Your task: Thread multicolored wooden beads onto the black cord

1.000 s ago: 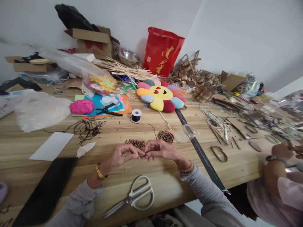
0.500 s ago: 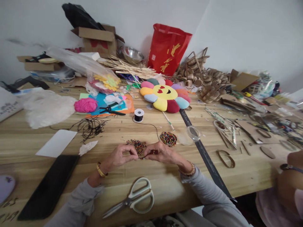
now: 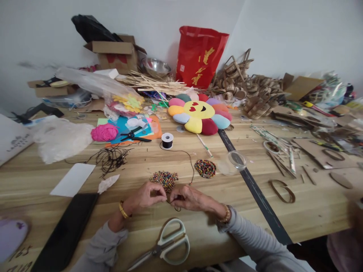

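Observation:
My left hand [image 3: 146,197] and my right hand [image 3: 188,197] meet just in front of a pile of small multicoloured beads [image 3: 166,177]. Each pinches thumb and fingers together on a thin black cord [image 3: 178,209]. A small loop of it shows under my right fingers; the part inside the pinches is hidden. From behind my right hand the cord runs back to a white spool [image 3: 167,140] wound with black. Right of the bead pile lies a coil of strung beads [image 3: 205,168]. White-handled scissors [image 3: 174,245] rest near the table's front edge.
A black phone-like slab [image 3: 66,230] and white paper [image 3: 73,179] lie to the left, near tangled black cord [image 3: 112,160]. A clear round lid [image 3: 237,160] sits on a dark strip [image 3: 261,206] at right. Behind are a flower cushion [image 3: 200,113] and pliers [image 3: 134,136].
The cord stretched between my fingertips before; now my hands are slightly lower and closer, and a loop hangs below my right fingers. The view has shifted a little. The neighbour's arm has mostly left view.

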{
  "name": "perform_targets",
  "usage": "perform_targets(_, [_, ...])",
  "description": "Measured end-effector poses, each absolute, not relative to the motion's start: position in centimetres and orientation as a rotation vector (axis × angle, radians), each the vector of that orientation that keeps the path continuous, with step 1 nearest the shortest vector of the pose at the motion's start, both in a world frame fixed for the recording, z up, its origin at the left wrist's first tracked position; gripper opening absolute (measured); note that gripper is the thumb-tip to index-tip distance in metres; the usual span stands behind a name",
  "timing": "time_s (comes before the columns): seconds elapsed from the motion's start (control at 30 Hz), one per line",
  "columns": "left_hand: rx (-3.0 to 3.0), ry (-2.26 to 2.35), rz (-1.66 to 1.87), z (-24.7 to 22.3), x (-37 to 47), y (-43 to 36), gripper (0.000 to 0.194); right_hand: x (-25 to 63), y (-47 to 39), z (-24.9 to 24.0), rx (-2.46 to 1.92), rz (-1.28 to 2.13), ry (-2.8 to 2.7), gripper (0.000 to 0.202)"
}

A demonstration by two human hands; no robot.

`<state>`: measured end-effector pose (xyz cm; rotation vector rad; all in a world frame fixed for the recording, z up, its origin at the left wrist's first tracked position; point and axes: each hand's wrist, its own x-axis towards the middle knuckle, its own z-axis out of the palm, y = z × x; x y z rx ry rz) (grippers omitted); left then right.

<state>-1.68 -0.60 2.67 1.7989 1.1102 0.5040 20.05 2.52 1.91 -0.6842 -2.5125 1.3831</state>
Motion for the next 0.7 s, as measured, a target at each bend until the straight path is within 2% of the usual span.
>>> perform_targets(0.13, [1.769, 1.137, 0.493, 2.7, -1.4, -0.7, 0.015, 19.7, 2.0, 0.8, -0.743, 1.49, -2.312, 0.011])
perform_targets(0.27, [1.752, 1.141, 0.508, 2.7, -1.2, -0.7, 0.013, 19.4, 1.8, 0.3, -0.816, 1.45, -2.175, 0.01])
perform_targets(0.4, [1.746, 1.113, 0.566, 2.9, -1.4, -0.7, 0.015, 20.3, 2.0, 1.8, -0.691, 1.318, -2.458, 0.016])
perform_targets(0.57, [1.725, 0.943, 0.613, 3.1, -2.0, -0.6, 0.02, 22.2, 3.1, 5.0, -0.672, 1.497, -2.52, 0.022])
perform_targets(0.7, [1.703, 0.909, 0.639, 3.1, -2.4, -0.5, 0.02, 23.0, 4.3, 5.4, -0.614, 1.573, -2.5, 0.022])
